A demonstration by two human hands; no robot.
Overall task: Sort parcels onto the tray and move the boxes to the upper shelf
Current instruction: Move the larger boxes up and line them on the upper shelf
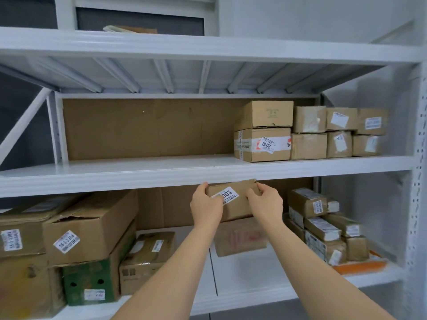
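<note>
Holding the box between your left hand and right hand, fingers curled and pressed onto its two ends, you have it in the air just under the front lip of the upper shelf. Its top edge sits right at that lip (the likeliest snag), so lifting straight up could knock it loose. Once over, mind the stack on the right.

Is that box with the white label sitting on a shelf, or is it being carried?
Carried. The box is gripped at its ends by the left hand and right hand, in front of the shelf edge, resting on nothing.
</note>
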